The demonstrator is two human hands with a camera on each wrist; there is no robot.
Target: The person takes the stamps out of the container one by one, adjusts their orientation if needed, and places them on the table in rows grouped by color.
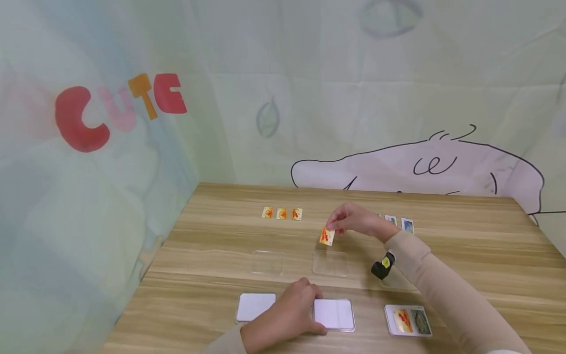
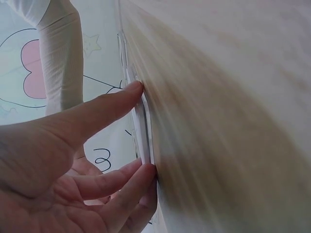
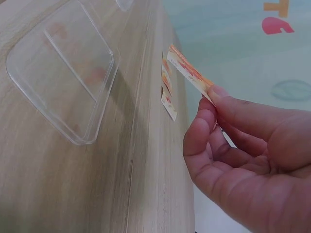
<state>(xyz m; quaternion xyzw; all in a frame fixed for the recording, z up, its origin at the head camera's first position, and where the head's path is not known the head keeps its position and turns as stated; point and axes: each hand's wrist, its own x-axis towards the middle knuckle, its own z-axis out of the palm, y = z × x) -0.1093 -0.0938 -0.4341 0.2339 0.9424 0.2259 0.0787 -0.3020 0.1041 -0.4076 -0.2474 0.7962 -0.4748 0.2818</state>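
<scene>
My right hand (image 1: 355,219) pinches a small orange stamp (image 1: 326,236) between thumb and fingertips, above the table. Below it lies a clear plastic lid (image 1: 330,264), which in the right wrist view shows a raised rim and a dividing line. My left hand (image 1: 287,310) grips a thin, flat case with a white insert (image 1: 334,314) by its edges. In the left wrist view the thumb (image 2: 109,109) and fingers hold that case (image 2: 140,119) from opposite sides. Three orange stamps (image 1: 281,213) lie in a row at the back.
Another white-insert case (image 1: 255,307) lies left of my left hand. At the right, a case (image 1: 408,320) bears an orange stamp and a grey-green one. A second clear lid (image 1: 268,263) lies mid-table. Other stamps (image 1: 408,226) are partly behind the right arm. Printed cloth walls border the table.
</scene>
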